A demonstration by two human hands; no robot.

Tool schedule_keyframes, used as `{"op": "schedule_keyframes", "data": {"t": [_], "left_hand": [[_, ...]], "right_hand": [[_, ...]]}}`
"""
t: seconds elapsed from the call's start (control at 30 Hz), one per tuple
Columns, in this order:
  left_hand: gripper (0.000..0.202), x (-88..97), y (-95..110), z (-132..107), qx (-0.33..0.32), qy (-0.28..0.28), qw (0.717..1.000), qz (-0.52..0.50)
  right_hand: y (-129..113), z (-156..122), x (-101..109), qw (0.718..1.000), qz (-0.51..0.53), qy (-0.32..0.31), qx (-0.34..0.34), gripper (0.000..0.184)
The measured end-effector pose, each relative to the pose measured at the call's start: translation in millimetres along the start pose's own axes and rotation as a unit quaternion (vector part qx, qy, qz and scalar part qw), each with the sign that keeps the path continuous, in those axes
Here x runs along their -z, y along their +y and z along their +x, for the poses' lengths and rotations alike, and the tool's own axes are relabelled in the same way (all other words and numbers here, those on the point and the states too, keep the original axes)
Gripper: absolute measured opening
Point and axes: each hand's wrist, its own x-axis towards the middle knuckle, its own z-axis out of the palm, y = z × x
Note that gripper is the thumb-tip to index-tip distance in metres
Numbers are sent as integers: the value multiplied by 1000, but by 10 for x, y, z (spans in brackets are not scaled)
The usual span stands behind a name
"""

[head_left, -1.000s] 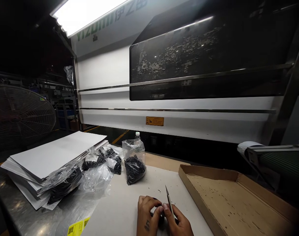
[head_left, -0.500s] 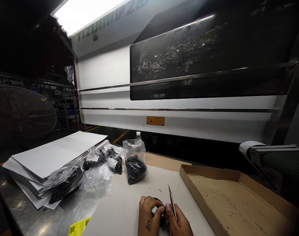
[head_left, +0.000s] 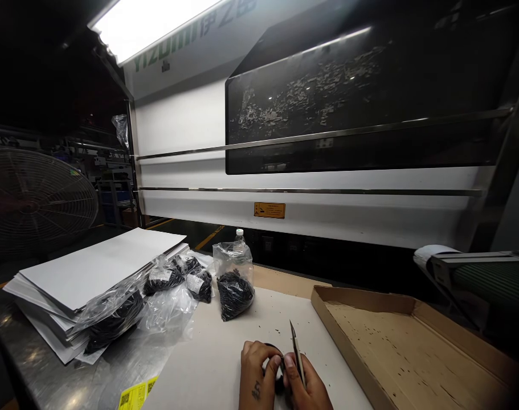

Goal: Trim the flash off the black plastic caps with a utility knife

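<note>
White machine [head_left: 191, 122] lettered YIZUMI behind, left hand [head_left: 256, 376] pinching small black part [head_left: 273, 348], right hand [head_left: 305, 382] gripping what looks like a blade [head_left: 297, 352]

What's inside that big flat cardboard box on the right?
Inside the cardboard box lie only small dark specks, scattered over its brown floor. Its near right corner runs out of the picture, so that part cannot be seen.

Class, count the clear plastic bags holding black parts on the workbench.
4: one beside the paper stack, two smaller behind it, one upright near the bottle. Others may be hidden.
</note>
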Motion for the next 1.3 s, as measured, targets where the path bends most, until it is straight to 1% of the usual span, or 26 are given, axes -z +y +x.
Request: {"op": "schedule_keyframes", "data": {"t": [0.13,0.23,0.5,0.6,0.77,0.87,0.93,1.03,1.2,1.3], "left_hand": [[28,3,35,-18,12,12,1000,-1],[29,4,42,-24,18,10,1000,0],[32,-15,-22,-13,13,-2,1000,12],[33,-22,-25,-16,16,2,1000,16],[34,-32,-19,-20,19,-3,999,29],[34,-46,-31,-16,14,2,999,37],[34,-53,-42,-12,11,4,999,38],[33,-48,-53,-3,11,6,999,36],[34,-28,-40,1,33,9,999,27],[32,-27,-34,-8,14,6,999,28]], "right_hand": [[-7,-5,-16,1000,13,-2,-2,51],[-16,-7,-27,1000,13,0,5,49],[7,7,-26,1000,16,5,5,47],[3,4,-27,1000,12,1,4,46],[-3,-1,-8,1000,11,3,-4,48],[-18,0,5,1000,5,-7,-11,50],[-39,-3,2,1000,8,-3,-14,51],[-72,-16,-15,999,13,20,-22,51],[-102,-30,-37,998,39,33,-44,51],[-114,-29,-46,998,41,27,-40,52]]}}
